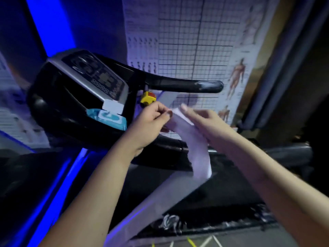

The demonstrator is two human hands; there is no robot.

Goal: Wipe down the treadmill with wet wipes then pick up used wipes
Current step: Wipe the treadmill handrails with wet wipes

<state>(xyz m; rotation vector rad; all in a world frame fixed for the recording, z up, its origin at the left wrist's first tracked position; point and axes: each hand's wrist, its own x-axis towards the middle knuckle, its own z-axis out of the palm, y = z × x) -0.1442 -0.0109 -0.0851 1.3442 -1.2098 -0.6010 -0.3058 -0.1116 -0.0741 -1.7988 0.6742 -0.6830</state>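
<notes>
Gridded chart [195, 41], limp white wipe [197, 148]

Both hands [151, 120] [204, 120] hold a white wipe [192, 139] beside the treadmill console [80, 90].

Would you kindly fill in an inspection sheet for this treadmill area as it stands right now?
Surface: treadmill console dark, blue-lit; deck below, dim.
Job's things: wipe pack on the console tray, flap open; one wipe unfolded, hanging at the hands.
Clutter: yellow safety key under the handlebar; pale crumpled thing by the deck edge, unidentifiable.
Hands: left hand pinches the wipe's top; right hand lies against it, grip unclear.
Cables: nothing seen.
Surroundings: anatomy charts on the wall; blue light strip at left.
</notes>
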